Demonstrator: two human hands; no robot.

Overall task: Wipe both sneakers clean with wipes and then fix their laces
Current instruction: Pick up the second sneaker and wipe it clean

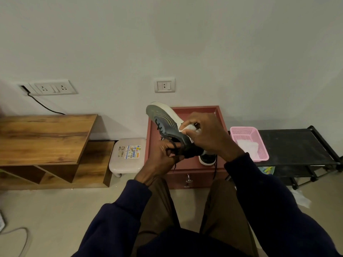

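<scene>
Wooden shelf unit [42, 138] left; pale stool [118, 164] beside red cabinet [176, 179], key [188, 180] apparently in lock; black rack [289, 143] right.

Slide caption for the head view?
Left hand grips a grey sneaker; right hand presses a white wipe to its side.

We read this as a home room: wooden shelf unit [44, 138] at 9 o'clock, plastic stool [128, 158] at 8, black rack [297, 143] at 3, wall sockets [53, 87] at 10.

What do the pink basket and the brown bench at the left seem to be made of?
Pink basket: probably moulded plastic, matte; its walls are an open lattice. Brown bench: wood or wood-look laminate, smooth; grain streaks show, which one is unclear.
</scene>
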